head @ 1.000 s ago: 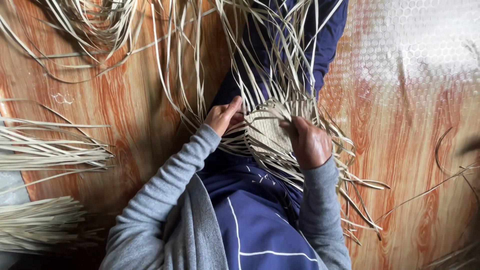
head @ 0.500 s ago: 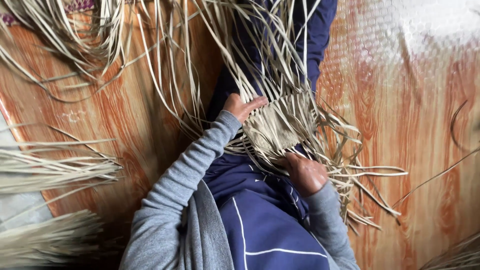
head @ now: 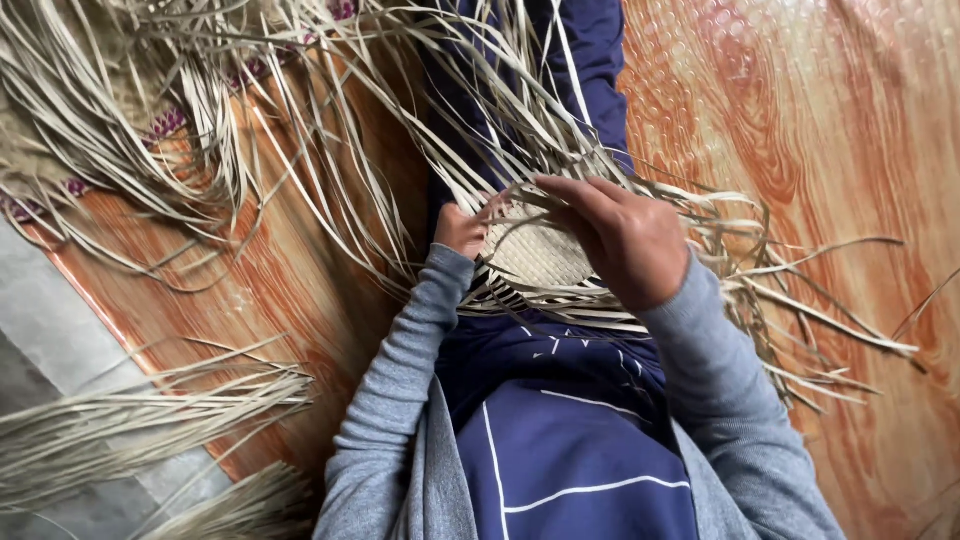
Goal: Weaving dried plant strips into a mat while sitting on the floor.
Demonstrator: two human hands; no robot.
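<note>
On the wood-patterned floor (head: pixel 300 270), the woven panel (head: pixel 535 255) lay across the person's lap, long loose strips (head: pixel 330 120) fanning away from it; the weaving looked mid-course, the next pass needing one strip picked out. The right hand (head: pixel 625 240), half a second earlier below the panel, now lay over its top edge with fingers curled on strips, while the left hand (head: pixel 462 228) pinched the left edge shut.

Grey knit sleeves (head: pixel 400 390), navy white-lined trousers (head: pixel 570 440).
</note>
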